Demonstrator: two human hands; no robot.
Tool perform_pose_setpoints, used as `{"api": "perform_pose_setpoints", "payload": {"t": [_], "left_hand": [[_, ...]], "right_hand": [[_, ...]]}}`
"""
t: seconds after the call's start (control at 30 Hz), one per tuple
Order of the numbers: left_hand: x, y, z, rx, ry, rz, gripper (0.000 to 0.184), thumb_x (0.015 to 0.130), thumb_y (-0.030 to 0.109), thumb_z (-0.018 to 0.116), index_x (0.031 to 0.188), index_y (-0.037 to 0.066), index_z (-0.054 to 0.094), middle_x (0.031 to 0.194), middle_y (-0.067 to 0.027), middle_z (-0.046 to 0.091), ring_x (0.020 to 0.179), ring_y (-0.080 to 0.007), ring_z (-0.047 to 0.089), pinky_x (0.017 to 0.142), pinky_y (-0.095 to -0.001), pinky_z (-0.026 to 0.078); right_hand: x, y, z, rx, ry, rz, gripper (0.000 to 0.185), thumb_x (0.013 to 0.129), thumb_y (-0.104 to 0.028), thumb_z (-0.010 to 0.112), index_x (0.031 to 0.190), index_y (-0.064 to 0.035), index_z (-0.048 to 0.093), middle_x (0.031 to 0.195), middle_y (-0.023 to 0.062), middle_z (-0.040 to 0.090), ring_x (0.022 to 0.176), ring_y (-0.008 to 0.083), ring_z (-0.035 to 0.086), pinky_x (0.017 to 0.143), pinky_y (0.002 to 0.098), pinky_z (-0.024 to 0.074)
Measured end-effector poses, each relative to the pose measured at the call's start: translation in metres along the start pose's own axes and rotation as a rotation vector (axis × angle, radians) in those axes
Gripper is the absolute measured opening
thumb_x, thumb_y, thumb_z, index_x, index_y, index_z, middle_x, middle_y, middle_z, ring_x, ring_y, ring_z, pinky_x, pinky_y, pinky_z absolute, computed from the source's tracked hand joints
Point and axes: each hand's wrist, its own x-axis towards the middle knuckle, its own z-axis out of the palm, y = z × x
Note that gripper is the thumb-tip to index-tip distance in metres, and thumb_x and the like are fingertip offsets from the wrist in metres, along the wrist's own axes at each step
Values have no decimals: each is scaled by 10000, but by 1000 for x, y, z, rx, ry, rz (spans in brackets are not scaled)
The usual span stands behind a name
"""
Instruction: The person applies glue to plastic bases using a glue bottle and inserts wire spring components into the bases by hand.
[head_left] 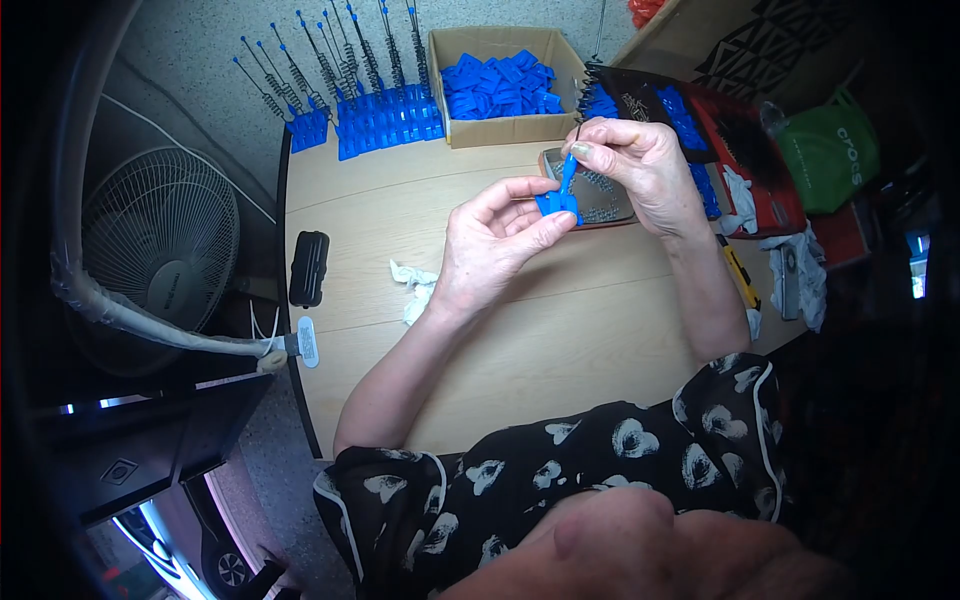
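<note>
The work appears to be somewhere in the middle, since many pieces look assembled and many parts are loose. At the back left of the desk, a large group of blue bases stands close together, with black springs rising from them; just beside it on the left is a smaller group of the same kind. These seem to be the done part, though their exact number is hard to count.

One piece is now in the hands, in front of the person and above a shallow tray with small metal parts. The left hand has its grip pinching the blue base between thumb and fingers. The right hand has its thumb and finger pressed together where a black spring rod meets the blue stem. Whether this joint is already tight, one cannot tell, but the piece does not yet stand with the others.

What is left looks considerable: the cardboard box behind the tray holds a heap of loose blue parts, none of them visibly carrying a spring.
</note>
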Motion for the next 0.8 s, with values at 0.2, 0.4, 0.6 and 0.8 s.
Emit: {"api": "perform_pose_setpoints", "payload": {"t": [0.2,0.4,0.6,0.8], "left_hand": [[0,0,-1,1,-2,-1,395,879,14,765,1230,-63,599,1079,-141,700,1005,-152,689,930,-279,567],[0,-1,3,-8,-4,-5,394,881,12,761,1231,-64,596,1088,-143,697,1012,-152,687,935,-280,566],[1,-3,3,-18,-18,8,402,891,-4,743,1250,-76,576,1128,-157,683,1051,-159,675,957,-280,558],[1,-4,3,-26,-3,-8,412,891,-18,735,1259,-90,563,1144,-163,673,1067,-170,668,979,-293,552]], "right_hand": [[0,0,2,11,-3,-3,146,922,-109,725,946,33,752,889,34,702,852,78,623,799,236,498],[-3,0,-3,5,-17,15,123,925,-84,715,961,33,728,983,85,706,923,122,634,856,268,501],[-4,1,-1,-2,-9,-5,84,921,-54,708,942,26,722,972,80,697,920,117,624,847,261,493],[-5,0,3,-31,5,-84,75,914,-20,703,909,51,728,907,53,686,862,87,614,802,249,502]]}}
